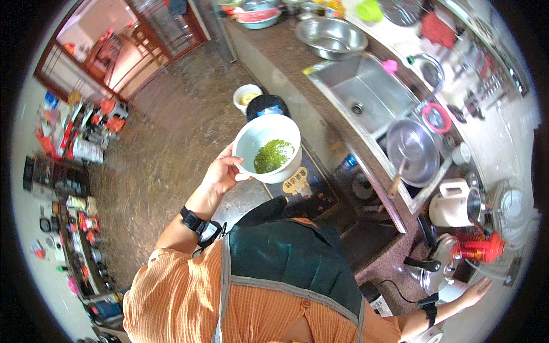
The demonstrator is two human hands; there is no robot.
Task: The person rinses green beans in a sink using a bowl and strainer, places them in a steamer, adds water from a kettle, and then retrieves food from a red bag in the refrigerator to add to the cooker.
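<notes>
My left hand (223,171) grips the rim of a white bowl (288,170) in front of my body. The bowl leans towards me, and small green beans (272,156), which look like mung beans, lie at its bottom. Far to the right, my right hand (474,293) reaches out over the counter with its fingers extended, and nothing shows in it. Nearest to it is a pressure cooker (444,266) with a steel lid and black handles. A red canister (478,247) stands just beyond the cooker.
A steel sink (364,94) is set into the brown counter (274,51), with a large steel basin (332,36) beside it. A steel colander (414,150) and a cream electric kettle (450,203) stand nearer. On the floor are a dark mat (315,180), a black bin (259,103) and a white bucket (242,95).
</notes>
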